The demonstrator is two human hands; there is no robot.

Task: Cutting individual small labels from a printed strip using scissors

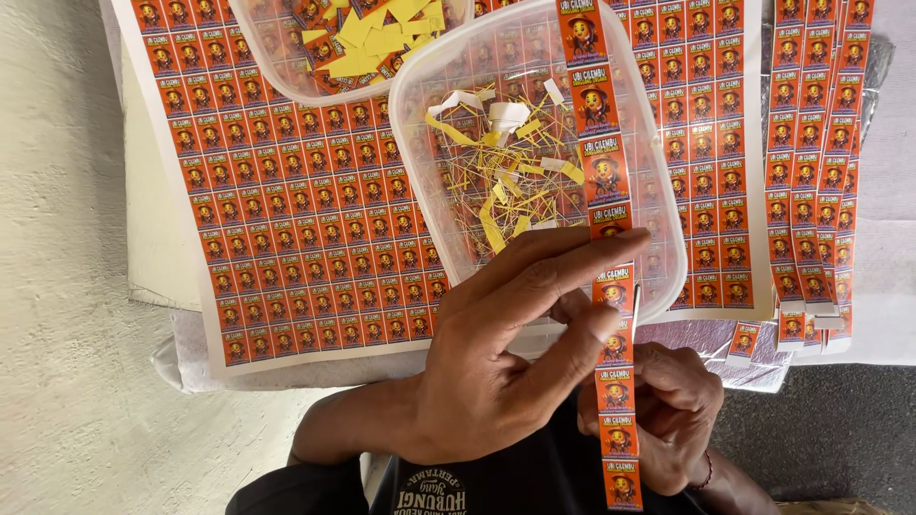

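Nearest, the right hand (668, 415) pinches the low end of a long orange sticker strip (603, 191); the left hand (510, 358) holds it higher between thumb and forefinger; the strip runs lengthwise away over the clear tub (420, 86) of yellow trimmings (506, 181); printed sticker sheets (305, 210) lie beneath.

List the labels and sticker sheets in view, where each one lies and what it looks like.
Label strip: one column of orange labels, held by the left hand and right hand, over the clear tub.
Label sheet: large orange grid, flat under the tubs.
Cut strips: orange columns, far right.
Loose label: small, orange, below the sheet.
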